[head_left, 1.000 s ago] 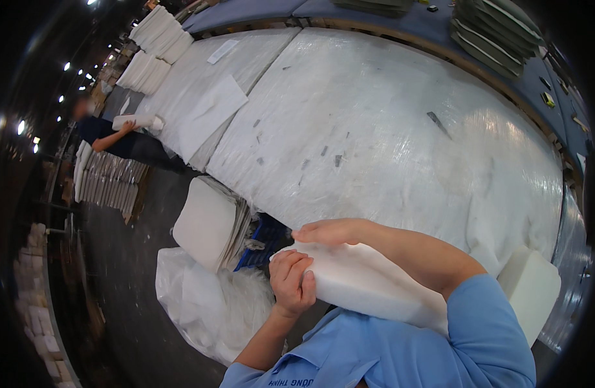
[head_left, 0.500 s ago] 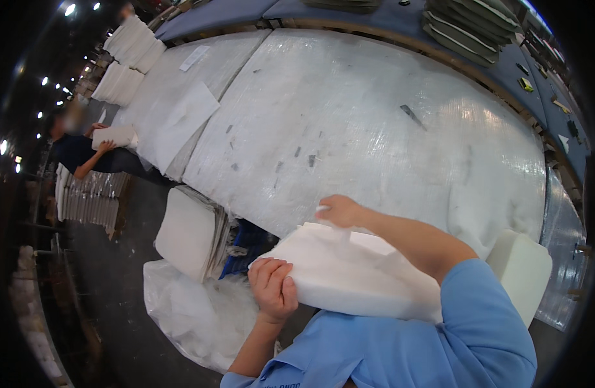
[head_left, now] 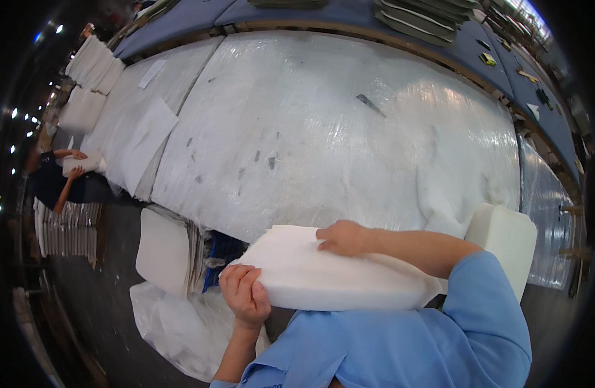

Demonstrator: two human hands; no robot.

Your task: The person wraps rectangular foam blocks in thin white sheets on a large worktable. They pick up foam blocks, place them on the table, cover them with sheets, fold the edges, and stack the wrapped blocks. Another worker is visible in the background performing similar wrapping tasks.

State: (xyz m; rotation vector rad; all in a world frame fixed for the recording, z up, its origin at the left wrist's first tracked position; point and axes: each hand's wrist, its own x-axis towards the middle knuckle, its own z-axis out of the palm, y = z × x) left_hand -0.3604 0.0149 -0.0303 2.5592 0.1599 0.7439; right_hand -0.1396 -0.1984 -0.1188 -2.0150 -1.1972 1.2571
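A thick white foam cushion [head_left: 336, 278], with a thin white covering sheet [head_left: 291, 249] over its upper face, lies across the front of my body at the table's near edge. My left hand [head_left: 244, 294] is closed around the cushion's left end, thumb toward me. Above the middle of the far edge, my right hand [head_left: 339, 238] has its fingers curled together against the sheet, pinching it; the exact fold between the fingertips is hidden. At the right end a loose corner of the sheet sticks out beneath my right forearm.
A plastic-wrapped table [head_left: 349, 142] spreads ahead. Another white cushion [head_left: 501, 246] stands at my right. Stacked white pads [head_left: 165, 249] and a clear plastic bag [head_left: 181, 330] lie left. A co-worker [head_left: 71, 178] holds a white piece at far left. Behind are blue-topped tables [head_left: 174, 26] with dark cushions [head_left: 423, 19].
My right hand has come down from above the cushion onto its upper face, and the blurred sheet now lies flatter. My left hand keeps its grip. The view has shifted, so the surroundings sit further left.
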